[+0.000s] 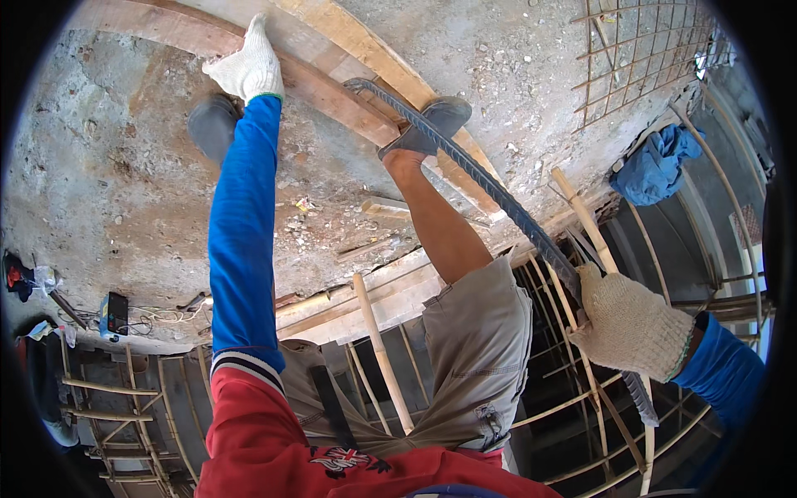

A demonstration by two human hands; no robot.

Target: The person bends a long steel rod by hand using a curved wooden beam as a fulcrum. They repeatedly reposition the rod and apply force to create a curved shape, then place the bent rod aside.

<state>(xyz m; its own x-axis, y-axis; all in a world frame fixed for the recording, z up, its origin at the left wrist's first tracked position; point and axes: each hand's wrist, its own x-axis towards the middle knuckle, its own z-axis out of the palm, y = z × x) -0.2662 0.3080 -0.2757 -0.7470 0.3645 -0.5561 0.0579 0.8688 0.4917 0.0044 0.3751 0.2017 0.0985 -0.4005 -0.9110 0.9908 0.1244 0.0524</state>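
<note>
My right hand (pixel 631 324), in a cream knit glove, is closed around a long dark ribbed steel pry bar (pixel 498 195). The bar slants up and left, passing over my right foot. Its curved tip lies against the gap between two wooden boards. In a white glove, my left hand (pixel 247 68) grips the near edge of a reddish wooden plank (pixel 332 100), thumb stretched away and the other fingers curled and partly hidden. A paler timber (pixel 365 37) runs beside that plank. My right shoe (pixel 440 120) rests by the boards' near end.
Rough concrete (pixel 141 183) with rubble lies under my feet. Bamboo poles (pixel 382 353) form scaffolding below its edge. At upper right is a rusty steel mesh (pixel 635 54); a blue cloth (pixel 656 166) hangs near it. A blue-and-black device (pixel 114 315) with wires sits at left.
</note>
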